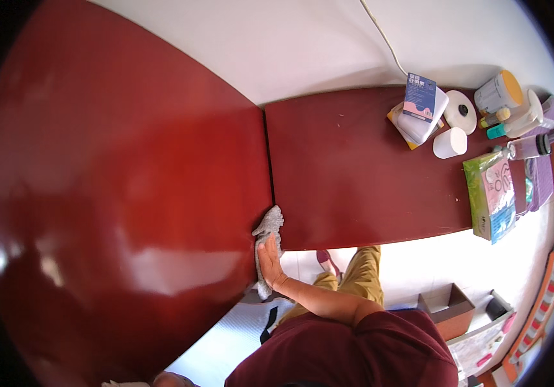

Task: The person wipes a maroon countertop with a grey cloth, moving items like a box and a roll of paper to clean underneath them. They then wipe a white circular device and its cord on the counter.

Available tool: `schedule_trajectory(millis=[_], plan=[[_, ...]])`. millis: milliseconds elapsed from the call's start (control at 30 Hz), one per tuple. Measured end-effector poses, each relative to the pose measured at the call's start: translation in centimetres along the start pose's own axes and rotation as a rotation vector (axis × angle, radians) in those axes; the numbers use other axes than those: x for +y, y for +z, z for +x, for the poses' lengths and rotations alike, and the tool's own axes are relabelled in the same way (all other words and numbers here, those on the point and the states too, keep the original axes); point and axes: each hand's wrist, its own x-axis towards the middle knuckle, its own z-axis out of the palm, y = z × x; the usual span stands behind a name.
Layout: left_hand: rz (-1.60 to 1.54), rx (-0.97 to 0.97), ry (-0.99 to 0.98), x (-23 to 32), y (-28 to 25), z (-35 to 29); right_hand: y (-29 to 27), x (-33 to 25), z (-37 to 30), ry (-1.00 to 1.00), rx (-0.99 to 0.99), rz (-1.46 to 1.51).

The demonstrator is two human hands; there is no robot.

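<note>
Grey cloth (270, 221) under R hand (270, 261), fingers approx. straight, laid flat; desk (161, 161) to their L; L hand (165, 379) mostly cut off, can't tell grip.

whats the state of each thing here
Grey fabric cloth: crumpled, partly beneath the flat right hand
Large flat red surface: glossy, reflecting light
White cylindrical tub with yellow lid: lid on
Clear cylindrical bottle with black cap: capped
Thin white cable: curved
Green-pink-blue plastic packet: whether opened, unclear

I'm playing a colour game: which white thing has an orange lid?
The white tub, up and right from the round white thing with a black knob. Only the tub has an orange lid; the small white container is plain.
</note>
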Motion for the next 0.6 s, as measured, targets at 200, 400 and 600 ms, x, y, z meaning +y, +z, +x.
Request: schedule_trajectory(millis=[200, 400, 600], plan=[[-0.014, -0.001, 0.007, 0.9, 3.1, -0.4, -1.2, -1.3, 10.2, -0.051, 0.094, -0.016], [-0.032, -0.015, -0.005, 1.3, 7.0, -0.6, -2.2, -2.8, 15.7, -0.147, 0.136, -0.033], [-0.015, -0.022, 0.003, 1.2, 8.0, -0.5, -3.0, -7.7, 27.7, -0.156, 0.175, -0.01]])
